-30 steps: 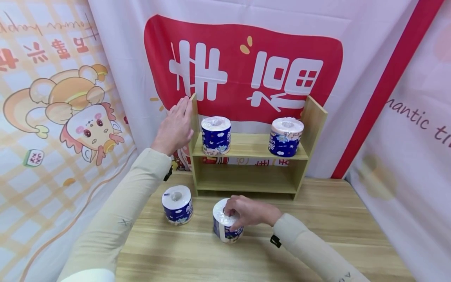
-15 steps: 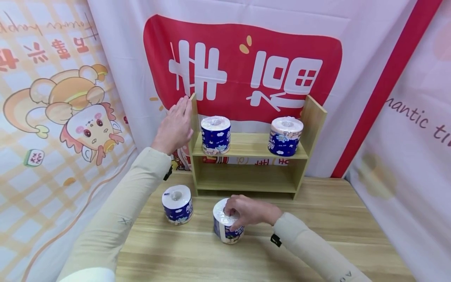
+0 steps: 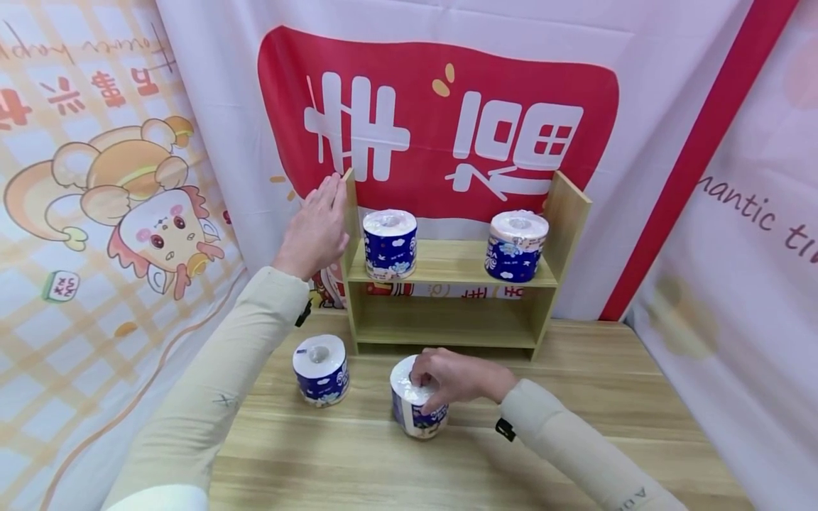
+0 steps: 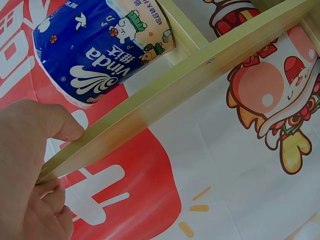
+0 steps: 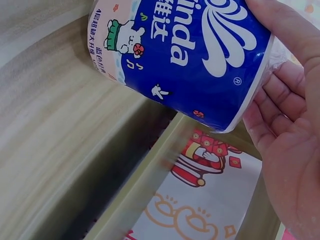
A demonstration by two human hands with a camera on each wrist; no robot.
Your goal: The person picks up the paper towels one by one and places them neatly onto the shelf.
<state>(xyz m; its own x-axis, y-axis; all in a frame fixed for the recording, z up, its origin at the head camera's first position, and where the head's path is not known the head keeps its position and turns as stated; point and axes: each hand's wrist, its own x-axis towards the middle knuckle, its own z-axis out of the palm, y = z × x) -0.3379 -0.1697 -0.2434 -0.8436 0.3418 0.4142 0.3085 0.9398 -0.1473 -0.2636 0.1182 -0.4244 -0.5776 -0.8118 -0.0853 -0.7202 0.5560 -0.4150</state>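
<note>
My right hand [image 3: 461, 376] pinches the rim of a blue-and-white wrapped toilet roll [image 3: 407, 415], fingers at its core and thumb on its outer side. In the right wrist view the roll [image 5: 175, 55] fills the top and the hand [image 5: 295, 140] is at the right. My left hand [image 3: 313, 231] holds the top of the left side panel of a small wooden shelf [image 3: 447, 330]. Thumb and fingers lie on opposite faces of that panel [image 4: 145, 102] in the left wrist view. Two more rolls stand on the upper board, one left [image 3: 390, 245], one right [image 3: 516, 246].
Another toilet roll [image 3: 321, 370] stands on the wooden table [image 3: 307, 461], left of the gripped one and in front of the shelf. Behind the shelf hangs a white cloth with a red printed panel [image 3: 428, 142]. A patterned cloth [image 3: 115, 213] hangs at the left.
My right hand and the toilet roll it grips have shifted slightly right and away from me. The left hand stays on the shelf's side panel. The other rolls keep their places.
</note>
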